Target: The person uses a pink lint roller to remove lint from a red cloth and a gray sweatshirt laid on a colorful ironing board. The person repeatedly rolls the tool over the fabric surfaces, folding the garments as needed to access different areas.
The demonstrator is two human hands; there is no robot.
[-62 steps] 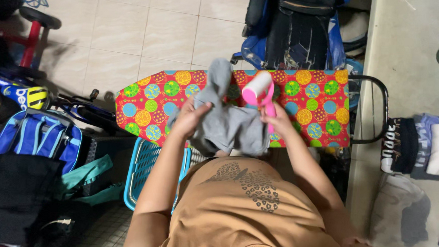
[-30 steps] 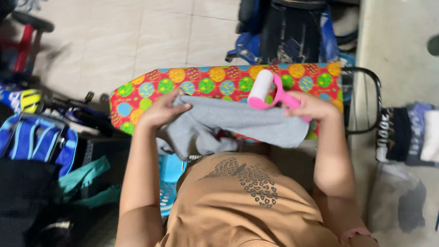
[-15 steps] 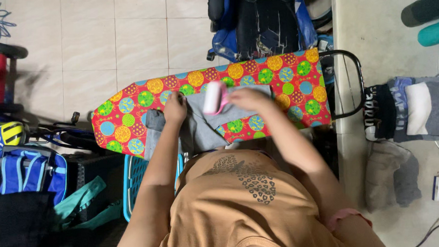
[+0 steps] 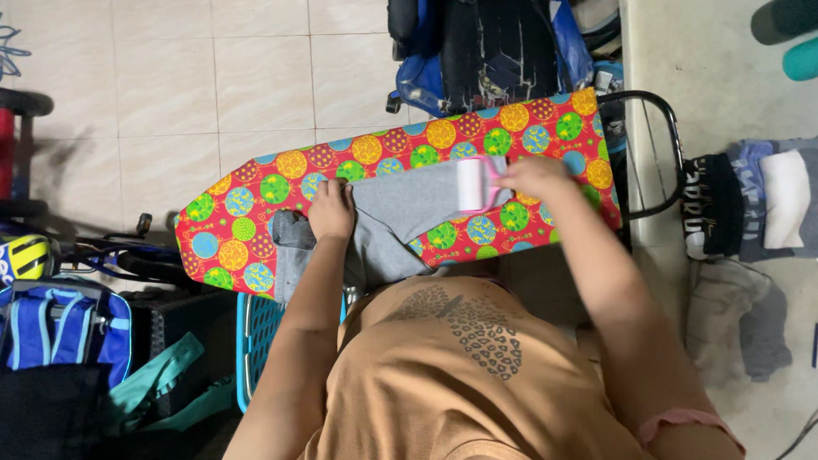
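A grey garment [image 4: 400, 219] lies spread across a red ironing board [image 4: 273, 183] with a pattern of coloured circles. My left hand [image 4: 331, 210] presses flat on the garment's left part, fingers apart. My right hand [image 4: 535, 178] grips the pink handle of a lint roller [image 4: 474, 183], whose pale roll rests on the garment's right end. Part of the garment hangs over the board's near edge toward me.
A black metal rack [image 4: 656, 149] sticks out at the board's right end. Folded clothes [image 4: 769, 204] sit at the right, a black and blue chair [image 4: 491, 40] behind the board, a turquoise basket [image 4: 255, 343] below it, and bags [image 4: 55, 334] at lower left.
The garment, first held bunched in both hands, has been laid flat on the board. My right hand has moved the lint roller rightward along the fabric; the view has shifted.
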